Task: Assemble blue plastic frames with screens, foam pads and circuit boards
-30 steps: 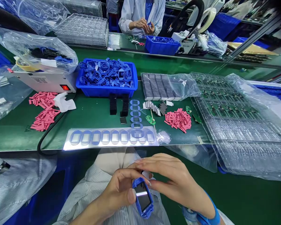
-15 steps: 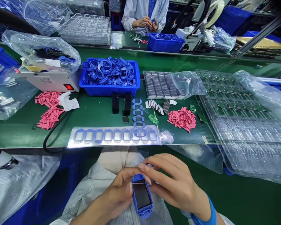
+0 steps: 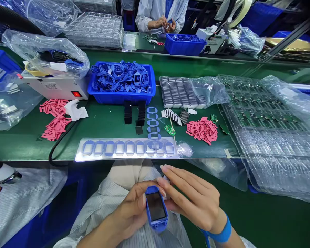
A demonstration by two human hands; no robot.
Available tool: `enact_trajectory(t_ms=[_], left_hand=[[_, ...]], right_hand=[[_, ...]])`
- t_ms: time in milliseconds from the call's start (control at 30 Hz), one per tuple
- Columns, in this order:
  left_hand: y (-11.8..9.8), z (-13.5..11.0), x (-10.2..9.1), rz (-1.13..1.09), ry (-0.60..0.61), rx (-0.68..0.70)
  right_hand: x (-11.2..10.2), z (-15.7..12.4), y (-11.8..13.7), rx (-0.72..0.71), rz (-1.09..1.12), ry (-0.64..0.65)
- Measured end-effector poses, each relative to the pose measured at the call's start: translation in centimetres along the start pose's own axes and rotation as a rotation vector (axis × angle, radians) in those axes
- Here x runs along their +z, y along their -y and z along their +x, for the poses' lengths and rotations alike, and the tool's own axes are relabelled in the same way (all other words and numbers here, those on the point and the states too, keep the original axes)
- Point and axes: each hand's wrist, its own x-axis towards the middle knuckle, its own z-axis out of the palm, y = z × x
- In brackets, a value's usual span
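Blue rubber frame (image 3: 157, 226), dark panel (image 3: 155, 206) inside: left hand (image 3: 127, 210) grips it; right hand (image 3: 193, 199), fingers part-open, at its edge; edge seemingly needs pressing next.

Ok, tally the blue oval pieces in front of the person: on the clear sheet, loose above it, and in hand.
Ovals on the clear sheet: 9
Loose rings above the sheet: 5
Ring lying over the sheet's edge: 1
Blue frame in the left hand: 1
Total: 16
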Motion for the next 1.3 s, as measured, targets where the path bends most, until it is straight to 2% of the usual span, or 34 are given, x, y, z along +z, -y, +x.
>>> enact_trajectory(t_ms=[300, 467, 733, 900, 1000, 1033, 1067, 1133, 1167, 1200, 1300], left_hand=[[0.2, 0.1, 0.5, -0.022, 0.009, 0.017], [0.1, 0.3, 0.7, -0.025, 0.038, 0.006], [0.1, 0.4, 0.3, 0.05, -0.01, -0.013], [0.8, 0.4, 0.3, 0.056, -0.023, -0.052], [0.9, 0.5, -0.2, -0.006, -0.063, -0.054], [0.7, 0.5, -0.5, -0.018, -0.076, -0.047], [0.5, 0.6, -0.9, -0.026, -0.089, -0.032], [0.0, 0.6, -1.8, -0.036, -0.111, 0.006], [-0.2, 0.6, -2.2, -0.042, -0.12, 0.025], [-0.5, 0.5, -2.5, -0.046, -0.12, 0.04], [-0.8, 0.3, -3.0, -0.046, -0.088, 0.043]], right_hand=[[-0.4, -0.7, -0.2, -0.056, -0.036, 0.046], [-0.4, -1.1, 0.0, -0.03, -0.051, 0.017], [-0.9, -0.4, -0.6, 0.062, 0.124, -0.048], [-0.7, -1.5, -0.5, 0.051, 0.079, 0.003], [-0.4, -2.1, -0.6, 0.05, 0.084, -0.072], [-0.2, -2.4, -0.9, 0.109, 0.099, -0.137], [0.1, -2.8, -1.4, 0.227, 0.105, -0.209], [1.0, -3.7, -3.0, 0.55, 0.076, -0.326], [1.5, -4.2, -4.0, 0.707, 0.036, -0.353], [2.1, -4.7, -5.1, 0.798, -0.007, -0.345], [3.9, -6.0, -7.8, 0.843, -0.124, -0.314]])
